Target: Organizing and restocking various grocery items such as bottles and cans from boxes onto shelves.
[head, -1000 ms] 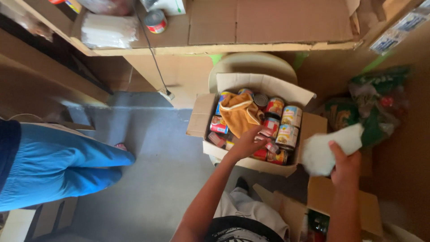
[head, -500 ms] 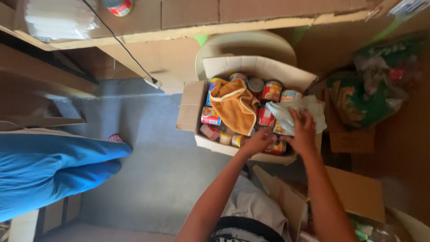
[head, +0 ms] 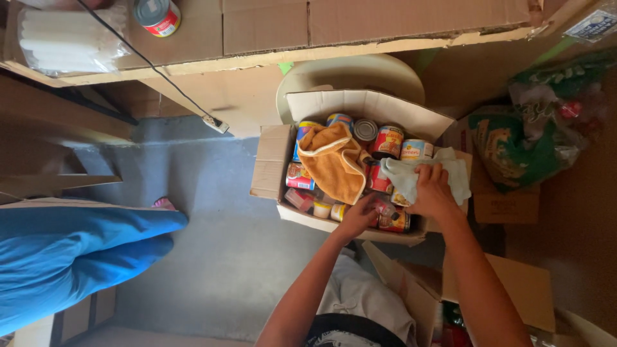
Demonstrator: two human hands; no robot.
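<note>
We press our right hand [head: 432, 193] flat on a pale green cloth [head: 418, 175] over the cans at the cardboard box's [head: 273, 160] right edge. Our left hand [head: 357, 217] closes on a can [head: 384, 207] near the front edge. An orange cloth [head: 331, 162] already lies mid-box; most cans are still uncovered.

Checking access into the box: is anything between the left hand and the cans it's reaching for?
Nothing visible. The left hand is already down on the cans at the near edge of the cardboard box. The orange towel lies beside it, further left, not over them. The right hand rests on the pale cloth alongside.
</note>
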